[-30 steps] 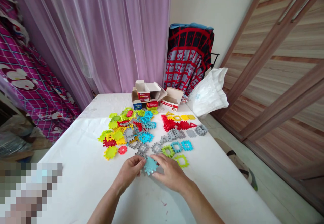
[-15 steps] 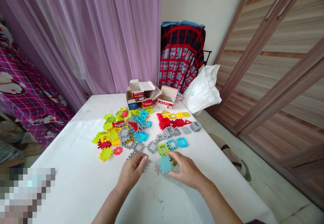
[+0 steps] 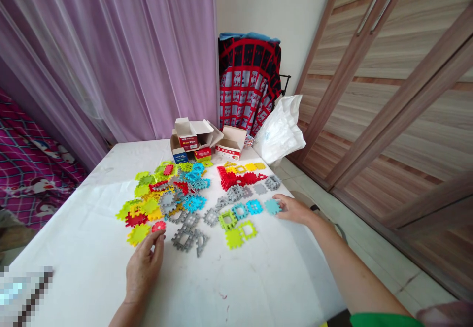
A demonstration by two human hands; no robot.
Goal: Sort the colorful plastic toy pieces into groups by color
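My right hand (image 3: 293, 209) pinches a light blue toothed plastic tile (image 3: 272, 206) near the table's right edge. The tile lies at the end of a row with a blue tile (image 3: 254, 206) and a blue frame tile (image 3: 240, 211). My left hand (image 3: 145, 263) has its thumb and fingers drawn together just below a red round piece (image 3: 158, 226); I see nothing between them. Right of that hand lie grey frame tiles (image 3: 183, 239) and a grey triangle (image 3: 201, 243). Green tiles (image 3: 234, 239) sit between my hands.
A mixed heap of coloured tiles (image 3: 150, 205) covers the left middle of the white table (image 3: 88, 263). Red pieces (image 3: 236, 179), grey pieces (image 3: 235, 193) and yellow tiles (image 3: 250, 167) are grouped at right. Opened cardboard boxes (image 3: 231, 145) and a white plastic bag (image 3: 281, 130) stand behind.
My right hand has carried the light blue tile right and away from me to the end of the blue row. My left hand has moved left, uncovering the grey tiles. The view has shifted.
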